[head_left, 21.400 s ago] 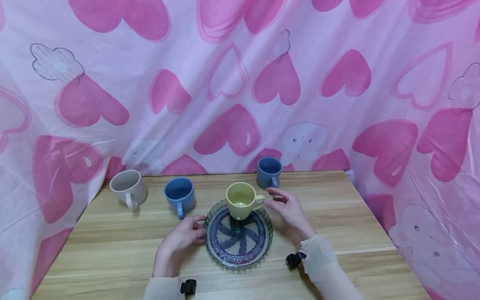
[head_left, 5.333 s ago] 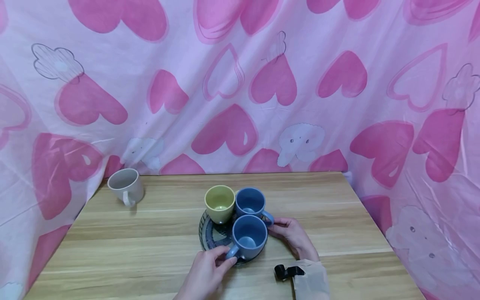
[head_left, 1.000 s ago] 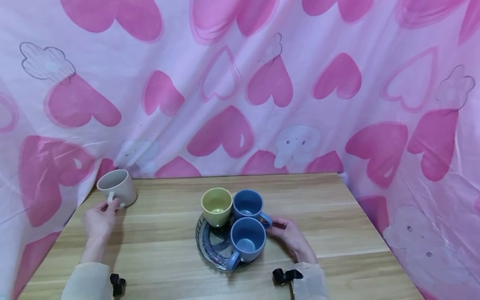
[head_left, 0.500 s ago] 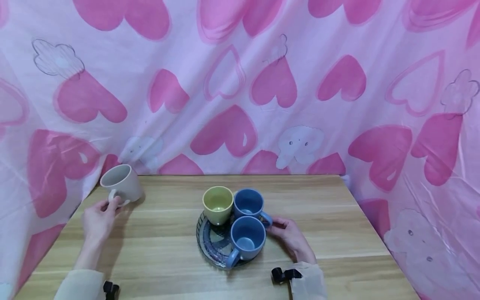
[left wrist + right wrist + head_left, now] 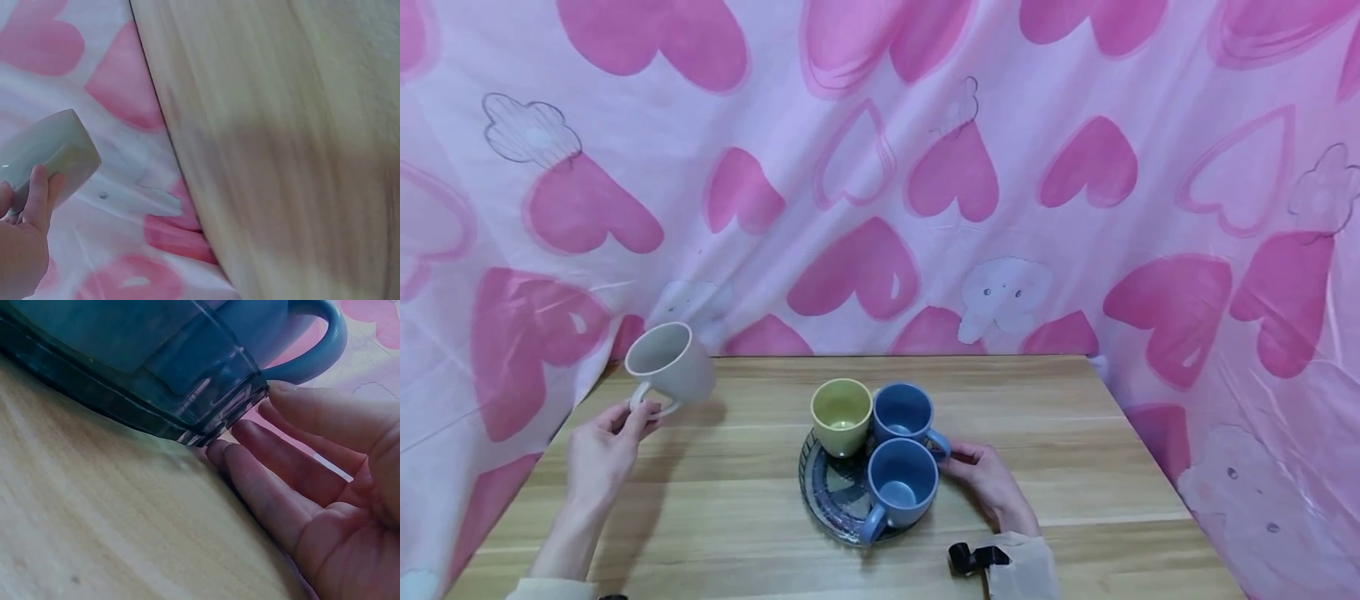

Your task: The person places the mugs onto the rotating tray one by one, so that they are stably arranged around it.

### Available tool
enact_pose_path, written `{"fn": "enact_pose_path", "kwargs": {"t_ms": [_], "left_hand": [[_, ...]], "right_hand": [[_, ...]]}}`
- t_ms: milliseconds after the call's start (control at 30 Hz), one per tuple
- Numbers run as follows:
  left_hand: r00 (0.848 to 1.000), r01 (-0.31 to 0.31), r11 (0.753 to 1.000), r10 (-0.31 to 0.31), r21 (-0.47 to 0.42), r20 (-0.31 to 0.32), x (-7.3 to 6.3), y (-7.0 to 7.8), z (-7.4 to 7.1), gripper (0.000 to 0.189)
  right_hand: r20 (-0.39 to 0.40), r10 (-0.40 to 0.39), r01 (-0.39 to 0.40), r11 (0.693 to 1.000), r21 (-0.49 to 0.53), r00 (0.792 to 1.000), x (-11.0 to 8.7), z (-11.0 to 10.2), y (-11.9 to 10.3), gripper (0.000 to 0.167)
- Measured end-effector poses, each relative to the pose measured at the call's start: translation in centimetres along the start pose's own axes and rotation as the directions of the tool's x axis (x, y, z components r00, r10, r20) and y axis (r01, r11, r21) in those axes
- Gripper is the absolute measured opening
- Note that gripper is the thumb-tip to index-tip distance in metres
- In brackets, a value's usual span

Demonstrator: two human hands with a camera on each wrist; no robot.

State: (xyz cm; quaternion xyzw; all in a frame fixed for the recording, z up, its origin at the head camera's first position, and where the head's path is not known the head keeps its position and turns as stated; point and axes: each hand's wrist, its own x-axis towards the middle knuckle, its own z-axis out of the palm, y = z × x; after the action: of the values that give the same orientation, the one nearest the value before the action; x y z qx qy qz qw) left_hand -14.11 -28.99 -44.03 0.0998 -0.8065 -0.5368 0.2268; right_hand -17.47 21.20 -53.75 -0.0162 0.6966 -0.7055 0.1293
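Observation:
My left hand [image 5: 598,458] pinches the handle of a pale grey mug [image 5: 681,375], which hangs tilted above the table's left side. In the left wrist view the same mug [image 5: 53,147] shows side-on, with fingers at its handle. A round patterned glass plate [image 5: 820,500] sits mid-table, bearing a yellow mug [image 5: 841,421] and two blue mugs, one behind [image 5: 902,408] and one in front [image 5: 904,483]. My right hand [image 5: 996,492] holds the plate's right edge. Up close, its thumb lies on the glass rim [image 5: 228,409] and its fingertips sit under it.
A wooden table [image 5: 1075,450] fills the lower part of the head view. Behind it and along both sides hangs a pink cloth [image 5: 865,167] printed with hearts. The front blue mug's handle juts over the plate's near edge.
Over the last second my left hand has lifted the grey mug off the table and brought it slightly right. Earlier, the blue mugs came onto the plate. My right hand has stayed at its edge.

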Motion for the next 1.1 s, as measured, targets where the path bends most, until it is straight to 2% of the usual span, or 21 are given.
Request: {"fn": "enact_pose_path", "kwargs": {"t_ms": [167,367,567,667,867,967,1100], "left_hand": [[0.996,-0.092,0.996,0.091,0.016,0.023,-1.3,0.8,0.7,0.030],[0.987,-0.151,0.988,0.152,-0.020,0.053,-2.4,1.4,0.8,0.026],[0.972,-0.230,0.969,0.225,0.088,0.063,-3.2,2.2,0.7,0.022],[0.959,-0.282,0.950,0.275,0.133,0.072,-3.7,2.5,0.8,0.021],[0.932,-0.353,0.924,0.335,0.143,0.139,-5.1,2.9,1.3,0.018],[0.911,-0.390,0.917,0.371,0.086,0.182,-5.2,3.3,1.8,0.016],[0.866,-0.432,0.900,0.433,-0.063,0.250,-5.3,3.6,2.6,0.020]], "right_hand": [[0.005,0.022,-0.022,1.000,-0.021,1.000,-0.4,-0.2,0.0,0.034],[0.020,0.043,-0.042,0.999,-0.031,0.999,-0.6,-0.1,0.0,0.034],[0.033,0.015,-0.013,0.999,-0.041,0.999,-0.5,-0.4,0.0,0.034],[0.033,0.007,-0.006,0.999,-0.044,0.999,-0.5,-0.5,-0.1,0.034],[0.054,0.009,-0.006,0.999,-0.050,0.998,-0.3,-0.3,-0.1,0.034],[0.043,0.020,-0.018,0.999,-0.039,0.999,-0.1,-0.3,-0.1,0.032],[0.029,0.021,-0.020,0.999,-0.037,0.999,0.2,-0.3,0.0,0.032]]}}
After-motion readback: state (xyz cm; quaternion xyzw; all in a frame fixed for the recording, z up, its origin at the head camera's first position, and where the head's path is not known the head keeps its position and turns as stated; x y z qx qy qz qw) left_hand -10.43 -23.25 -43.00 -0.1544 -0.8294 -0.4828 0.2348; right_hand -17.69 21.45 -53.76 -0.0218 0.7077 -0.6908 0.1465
